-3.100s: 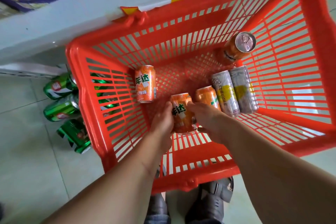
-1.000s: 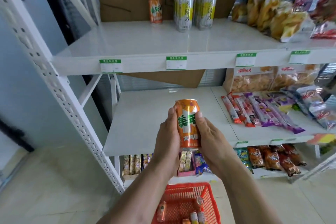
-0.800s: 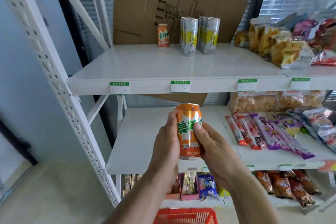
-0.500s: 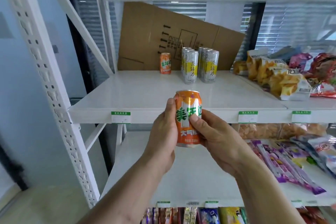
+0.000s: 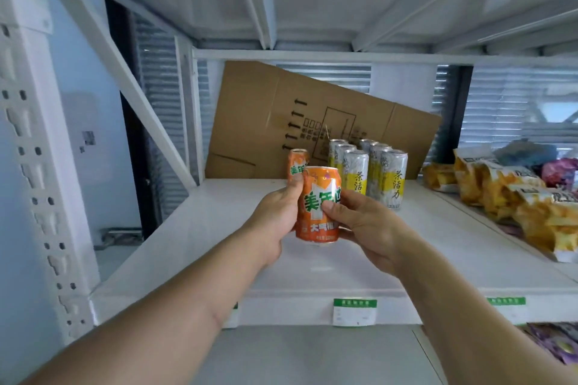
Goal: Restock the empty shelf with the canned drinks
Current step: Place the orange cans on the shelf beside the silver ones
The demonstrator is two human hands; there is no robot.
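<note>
An upright orange can (image 5: 318, 204) with green characters is held above the white shelf (image 5: 219, 228). My left hand (image 5: 275, 219) grips its left side and my right hand (image 5: 359, 222) grips its right side, thumb across the label. Behind it, a second orange can (image 5: 295, 164) stands on the shelf, partly hidden. To its right stand several tall silver-and-yellow cans (image 5: 372, 172) in two rows.
A flattened cardboard box (image 5: 269, 122) leans against the back of the shelf. Yellow snack bags (image 5: 513, 197) fill the shelf's right part. A white perforated upright (image 5: 34, 166) and a diagonal brace (image 5: 134, 97) bound the left side. Price tags (image 5: 355, 311) line the front edge.
The view rose from the basket to the shelves. Both hands lifted the orange can from below the shelf edge up and forward over the shelf surface.
</note>
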